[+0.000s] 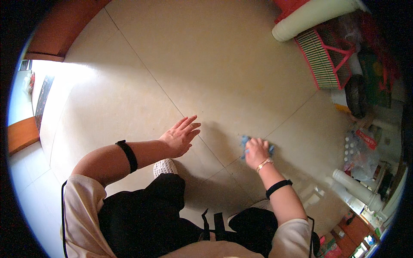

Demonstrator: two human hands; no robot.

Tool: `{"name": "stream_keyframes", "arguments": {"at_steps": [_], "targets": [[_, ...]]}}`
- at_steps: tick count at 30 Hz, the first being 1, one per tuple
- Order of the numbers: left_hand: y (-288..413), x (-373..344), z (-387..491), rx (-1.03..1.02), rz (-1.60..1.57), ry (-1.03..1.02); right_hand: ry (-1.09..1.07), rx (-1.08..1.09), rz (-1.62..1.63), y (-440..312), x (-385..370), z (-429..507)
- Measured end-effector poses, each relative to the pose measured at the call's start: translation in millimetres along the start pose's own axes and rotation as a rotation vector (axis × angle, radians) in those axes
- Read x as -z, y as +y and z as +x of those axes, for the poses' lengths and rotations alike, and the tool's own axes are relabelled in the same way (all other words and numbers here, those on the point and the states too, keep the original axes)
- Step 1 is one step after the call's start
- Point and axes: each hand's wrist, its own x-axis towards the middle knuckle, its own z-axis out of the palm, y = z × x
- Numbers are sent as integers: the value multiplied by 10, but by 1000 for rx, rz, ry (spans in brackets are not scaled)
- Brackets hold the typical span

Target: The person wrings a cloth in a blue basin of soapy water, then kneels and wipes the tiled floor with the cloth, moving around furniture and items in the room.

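Pale floor tiles (206,74) with dark joints spread out before me. My right hand (256,152) grips a crumpled blue cloth (245,141), pressed low against the tiles near a crossing joint line. Most of the cloth is hidden beneath the fingers; edges of it stick out on both sides. My left hand (181,137) is held over the floor with its fingers spread and nothing in it. A shadow falls on the tiles between the two hands. Under the left forearm shows the toe of a white mesh shoe (165,167).
At the upper right lie a white plastic pipe (309,21) and a pink-framed striped rack (319,59). Further right are a clear plastic bag (366,151) and a second white pipe (356,188). A reddish-brown wooden door or panel (64,29) stands at the upper left, near a bright opening.
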Motion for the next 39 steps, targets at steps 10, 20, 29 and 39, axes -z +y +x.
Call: {"name": "stream_keyframes", "arguments": {"at_steps": [10,20,29,39], "targets": [[25,-137,50,12,-28,-165,339,-118,431,272,-244,-182],[-242,-151,-430,286,-60,-179,912,-775,585,334,-268,367],[-464,-83,-79,388,-286,387,623,-176,1104,-612,-173,145],[-385,30,-302,469,-320,341,1004,-874,1517,-902,-717,72]]}}
